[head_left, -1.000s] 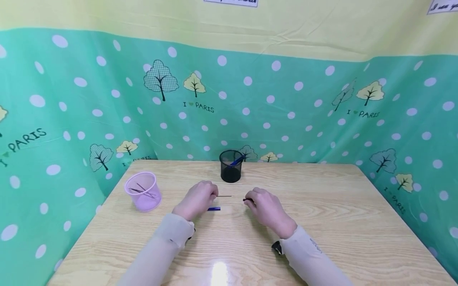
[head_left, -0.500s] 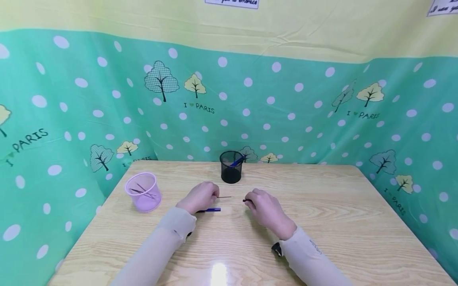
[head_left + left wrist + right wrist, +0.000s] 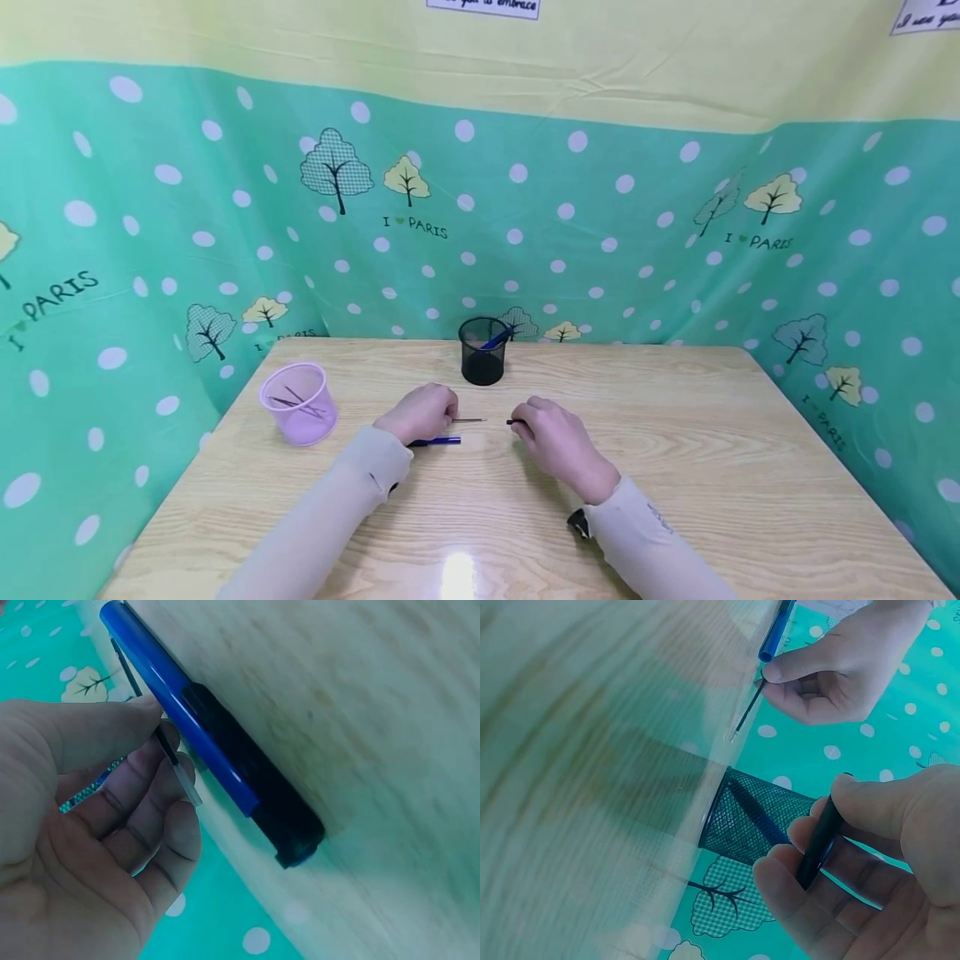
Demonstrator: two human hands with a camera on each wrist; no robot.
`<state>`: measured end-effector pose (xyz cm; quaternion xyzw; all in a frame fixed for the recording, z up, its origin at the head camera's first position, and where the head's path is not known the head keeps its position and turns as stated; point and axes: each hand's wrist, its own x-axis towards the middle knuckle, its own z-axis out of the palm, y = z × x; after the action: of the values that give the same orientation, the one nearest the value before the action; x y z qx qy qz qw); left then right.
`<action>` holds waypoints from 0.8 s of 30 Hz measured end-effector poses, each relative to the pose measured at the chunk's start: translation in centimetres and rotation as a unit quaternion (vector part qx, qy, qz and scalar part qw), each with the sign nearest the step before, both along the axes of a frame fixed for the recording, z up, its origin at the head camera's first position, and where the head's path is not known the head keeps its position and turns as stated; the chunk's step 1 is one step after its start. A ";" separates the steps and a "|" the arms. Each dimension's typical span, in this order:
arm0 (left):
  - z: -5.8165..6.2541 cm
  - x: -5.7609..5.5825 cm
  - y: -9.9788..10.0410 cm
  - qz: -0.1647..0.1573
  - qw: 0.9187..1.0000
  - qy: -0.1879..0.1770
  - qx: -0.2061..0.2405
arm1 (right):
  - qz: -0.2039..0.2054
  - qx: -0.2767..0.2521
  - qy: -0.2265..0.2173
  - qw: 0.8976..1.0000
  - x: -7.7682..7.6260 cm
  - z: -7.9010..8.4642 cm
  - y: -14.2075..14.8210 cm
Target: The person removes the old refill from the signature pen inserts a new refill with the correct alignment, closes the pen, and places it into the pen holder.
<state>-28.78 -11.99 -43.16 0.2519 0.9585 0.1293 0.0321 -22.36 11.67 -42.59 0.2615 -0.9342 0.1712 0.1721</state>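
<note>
My left hand (image 3: 422,414) pinches a thin dark pen refill (image 3: 166,745) between thumb and fingertips. Its clear end shows in the left wrist view, and its metal tip (image 3: 733,736) points toward the other hand. Just below, a blue pen barrel with a black clip end (image 3: 176,694) lies on the table, partly hidden by the left wrist in the head view. Opposite, my right hand (image 3: 558,442) holds a short, tapered black pen piece (image 3: 822,841) between thumb and fingers. A small gap separates it from the refill's tip.
Behind the hands stands a black mesh pen cup (image 3: 482,368) with a blue pen inside. A lilac cup (image 3: 309,428) holding several thin dark sticks is at the left. The wooden table (image 3: 675,467) reaches back to a green patterned curtain (image 3: 570,267).
My left hand has come slightly nearer with the refill, whose tip is now closer to level with the black piece. The right hand has barely moved.
</note>
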 end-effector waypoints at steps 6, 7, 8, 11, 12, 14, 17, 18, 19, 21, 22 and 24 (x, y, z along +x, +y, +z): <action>-0.1 -0.1 -0.2 0.000 1.000 -0.004 -0.003 | -0.003 0.004 -0.003 1.000 0.1 0.1 -0.1; -0.1 -0.1 -0.2 -0.002 1.000 -0.003 -0.002 | -0.003 0.005 -0.004 1.000 0.1 0.1 -0.1; -0.2 -0.2 -0.2 -0.003 1.000 -0.002 -0.003 | -0.003 0.006 -0.004 1.000 0.1 0.1 -0.1; -0.2 -0.3 -0.3 -0.005 1.000 -0.001 -0.003 | -0.003 0.006 -0.003 1.000 0.2 0.1 -0.2; -0.3 -0.3 -0.3 -0.005 1.000 -0.001 -0.002 | -0.003 0.006 -0.002 1.000 0.2 0.1 -0.2; -0.2 -0.3 -0.3 -0.004 1.000 -0.003 0.000 | -0.005 0.004 -0.001 1.000 0.2 0.1 -0.2; -0.1 -0.4 -0.3 -0.002 1.000 -0.008 0.002 | -0.006 0.004 0.000 1.000 0.2 0.2 -0.2; -0.1 -0.4 -0.3 -0.002 1.000 -0.008 0.003 | -0.006 0.003 0.000 1.000 0.2 0.2 -0.2; -0.1 -0.4 -0.3 -0.002 1.000 -0.009 0.002 | -0.005 0.002 -0.001 1.000 0.2 0.2 -0.1; -0.1 -0.5 -0.3 -0.002 1.000 -0.009 0.001 | -0.003 0.002 -0.001 1.000 0.2 0.2 -0.1; -0.1 -0.5 -0.3 -0.001 1.000 -0.010 0.000 | -0.003 0.002 -0.002 1.000 0.2 0.3 -0.1; -0.1 -0.5 -0.3 -0.001 1.000 -0.011 0.001 | -0.003 0.002 -0.002 1.000 0.2 0.3 -0.2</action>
<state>-29.31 -12.31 -43.26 0.2519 0.9576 0.1331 0.0425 -22.13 11.51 -42.33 0.2591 -0.9355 0.1694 0.1703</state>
